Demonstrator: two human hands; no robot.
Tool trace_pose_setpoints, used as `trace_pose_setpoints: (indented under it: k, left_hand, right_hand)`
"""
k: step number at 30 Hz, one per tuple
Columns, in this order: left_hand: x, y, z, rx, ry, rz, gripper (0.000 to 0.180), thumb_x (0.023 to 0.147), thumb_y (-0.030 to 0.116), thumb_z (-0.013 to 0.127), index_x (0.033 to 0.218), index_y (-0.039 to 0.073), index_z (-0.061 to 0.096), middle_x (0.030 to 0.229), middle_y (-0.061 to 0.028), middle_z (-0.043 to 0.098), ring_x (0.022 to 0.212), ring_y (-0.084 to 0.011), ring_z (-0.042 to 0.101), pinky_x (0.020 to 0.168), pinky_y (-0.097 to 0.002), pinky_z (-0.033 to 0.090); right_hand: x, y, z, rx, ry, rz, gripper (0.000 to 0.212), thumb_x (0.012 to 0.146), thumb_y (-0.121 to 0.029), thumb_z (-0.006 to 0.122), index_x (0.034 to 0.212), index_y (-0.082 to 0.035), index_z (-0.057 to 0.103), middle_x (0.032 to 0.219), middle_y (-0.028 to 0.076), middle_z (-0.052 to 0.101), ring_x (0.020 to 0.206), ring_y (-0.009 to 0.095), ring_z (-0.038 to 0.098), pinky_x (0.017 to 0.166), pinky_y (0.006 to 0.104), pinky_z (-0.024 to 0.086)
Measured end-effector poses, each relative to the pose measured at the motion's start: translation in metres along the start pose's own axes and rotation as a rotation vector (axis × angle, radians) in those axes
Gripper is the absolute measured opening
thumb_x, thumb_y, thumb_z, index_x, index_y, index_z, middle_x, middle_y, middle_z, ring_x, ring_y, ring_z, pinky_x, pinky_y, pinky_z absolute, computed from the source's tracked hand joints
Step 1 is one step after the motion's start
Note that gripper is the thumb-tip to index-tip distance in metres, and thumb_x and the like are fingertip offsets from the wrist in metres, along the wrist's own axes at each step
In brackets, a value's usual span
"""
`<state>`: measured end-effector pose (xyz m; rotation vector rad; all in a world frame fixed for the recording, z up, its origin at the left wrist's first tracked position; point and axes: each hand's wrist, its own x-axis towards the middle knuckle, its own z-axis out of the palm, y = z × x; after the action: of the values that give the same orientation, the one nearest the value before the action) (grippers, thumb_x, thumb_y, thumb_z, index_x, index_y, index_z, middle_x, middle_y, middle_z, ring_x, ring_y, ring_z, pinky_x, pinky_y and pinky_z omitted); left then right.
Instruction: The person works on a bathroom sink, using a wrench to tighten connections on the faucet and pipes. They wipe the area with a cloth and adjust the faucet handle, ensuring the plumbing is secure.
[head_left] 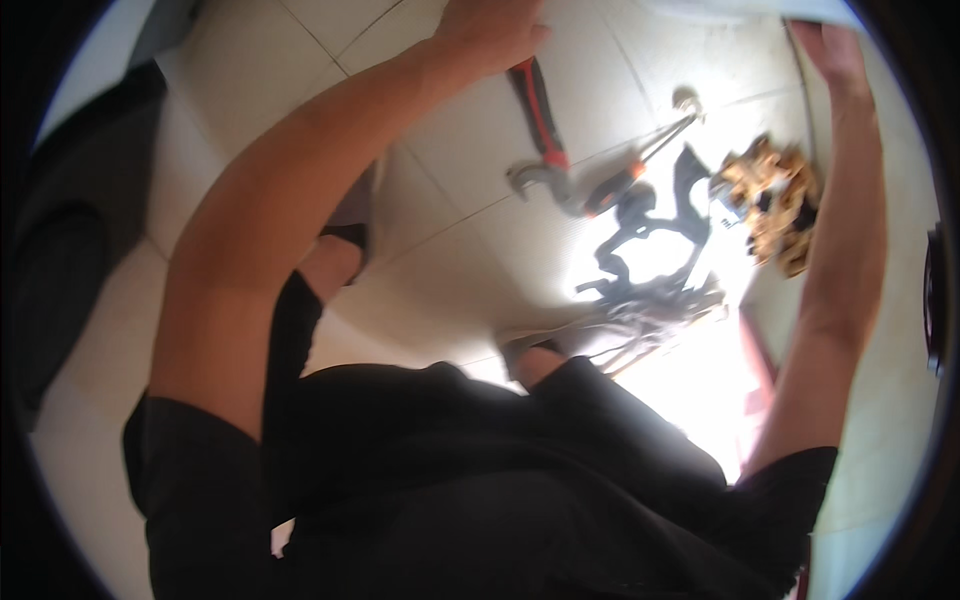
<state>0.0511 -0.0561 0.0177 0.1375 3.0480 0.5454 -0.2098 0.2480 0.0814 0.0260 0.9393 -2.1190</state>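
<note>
My left hand (488,35) is at the top edge, its fingers mostly cut off by the picture's rim. Right below it is a claw hammer (541,120) with a red and black handle, its head toward me; the handle's far end is hidden by the hand, and I cannot tell if it is gripped. My right hand (832,50) reaches up at the far right, beside a pale, blurred surface (745,8). Its fingertips are not clear. Between the hands lies a screwdriver (616,188) with an orange and black handle, its shaft pointing away to the right.
A small pale object (687,101) sits by the screwdriver's tip. Nearer me are dark straps (655,225) in harsh sunlight on the tiled floor (430,225). A crumpled tan and black bundle (772,200) lies beside my right forearm. At far left stands a dark object (90,240).
</note>
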Motion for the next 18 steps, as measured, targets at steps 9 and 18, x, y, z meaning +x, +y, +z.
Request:
trace_pose_setpoints:
  k: [9, 18]
  left_hand:
    - [-0.018, -0.039, 0.007, -0.026, 0.307, 0.111, 0.052, 0.088, 0.021, 0.066, 0.137, 0.004, 0.058, 0.151, -0.0234, 0.048, 0.138, -0.0388, 0.046, 0.113, -0.0540, 0.038]
    - [-0.017, -0.034, 0.022, -0.073, 0.123, -0.031, 0.074, 0.087, 0.018, 0.076, 0.152, 0.016, 0.042, 0.164, -0.0102, 0.030, 0.154, -0.0305, 0.023, 0.126, -0.0521, 0.021]
  right_hand:
    - [0.026, -0.065, -0.056, -0.422, 0.009, 0.303, 0.052, 0.096, -0.047, 0.063, 0.136, -0.014, 0.063, 0.135, 0.003, 0.065, 0.128, 0.023, 0.054, 0.117, 0.0430, 0.037]
    - [0.037, -0.026, 0.016, -0.533, 0.451, -0.169, 0.054, 0.099, -0.050, 0.055, 0.137, -0.012, 0.061, 0.136, 0.008, 0.064, 0.128, 0.026, 0.055, 0.114, 0.0475, 0.039]
